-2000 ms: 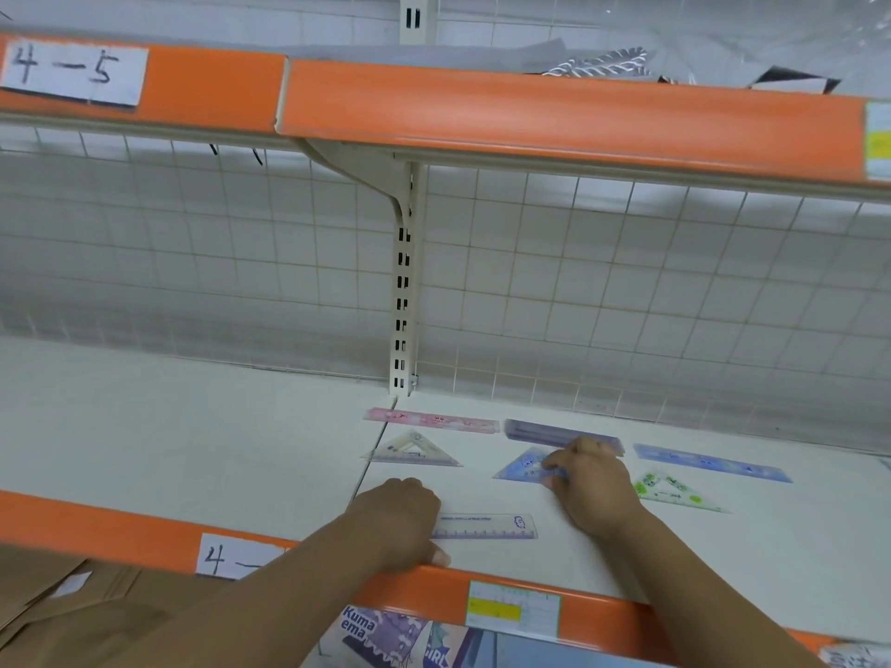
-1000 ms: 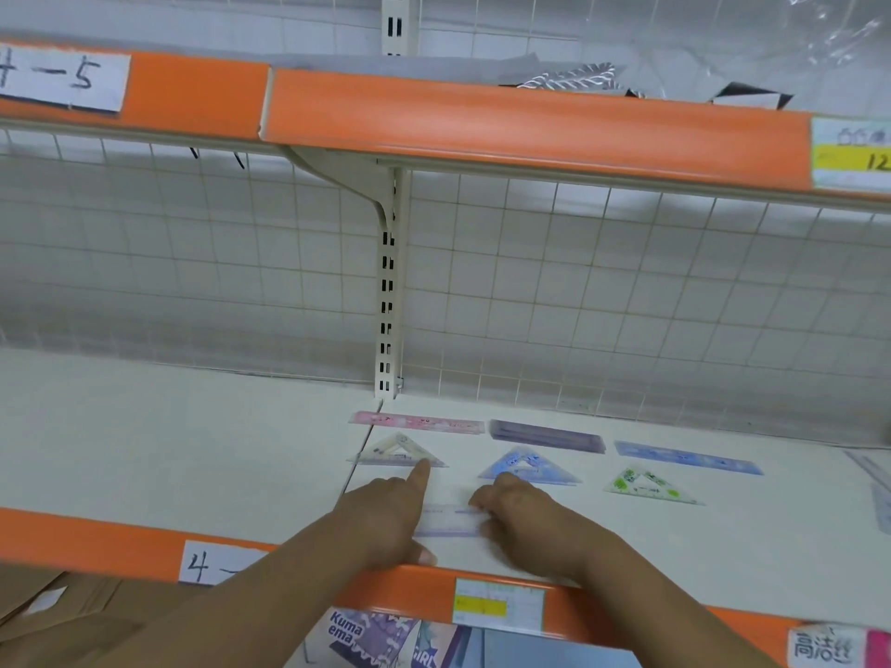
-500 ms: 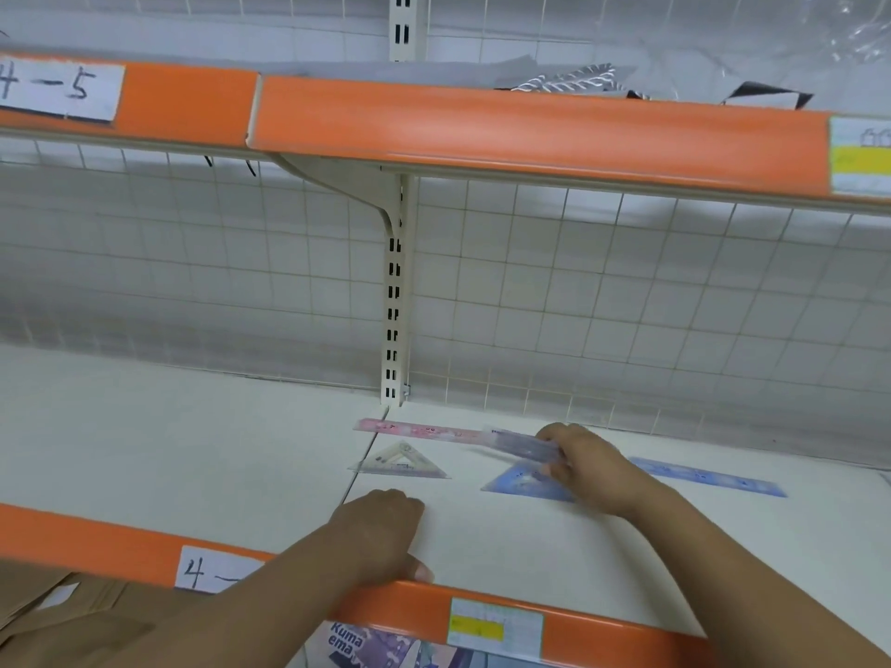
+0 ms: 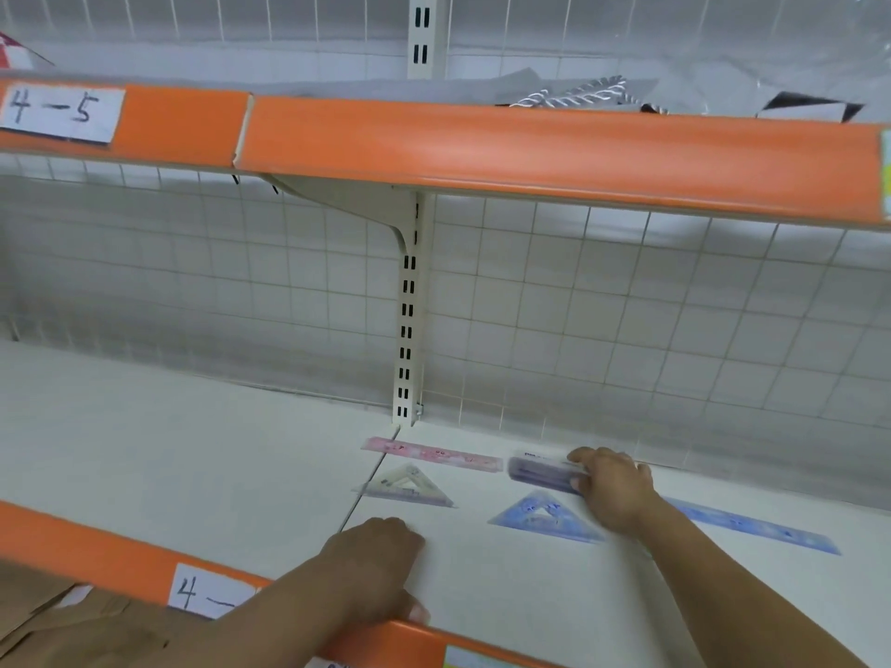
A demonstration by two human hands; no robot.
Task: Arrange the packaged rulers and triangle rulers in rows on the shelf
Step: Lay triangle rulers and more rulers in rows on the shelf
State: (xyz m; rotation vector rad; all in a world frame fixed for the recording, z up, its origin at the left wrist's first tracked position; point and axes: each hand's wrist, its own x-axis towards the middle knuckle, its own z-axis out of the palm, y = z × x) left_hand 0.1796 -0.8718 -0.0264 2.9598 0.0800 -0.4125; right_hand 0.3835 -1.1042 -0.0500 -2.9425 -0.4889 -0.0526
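- Your right grip is clamped on the right end of the purple ruler: thumb on the near edge, fingers curled over the far edge. The ruler sticks out to the left of the grip.
- That ruler sits in the back row of the shelf, close to the wire grid back. It's blurry, so you can't tell whether it's flat on the shelf or lifted a bit.
- Your left grip has its fingers curled under and holds nothing. It rests on the shelf right at the orange front strip, well apart from the purple ruler.
- Just left of the purple ruler, nearly end to end, lies the pink ruler.
- In front of those are the clear triangle ruler and the blue triangle ruler, with your right wrist over the blue one's right corner.
- The blue ruler lies to the right, past your forearm.
- The purple ruler's long axis runs left to right, roughly along the shelf's back and in line with the pink one.
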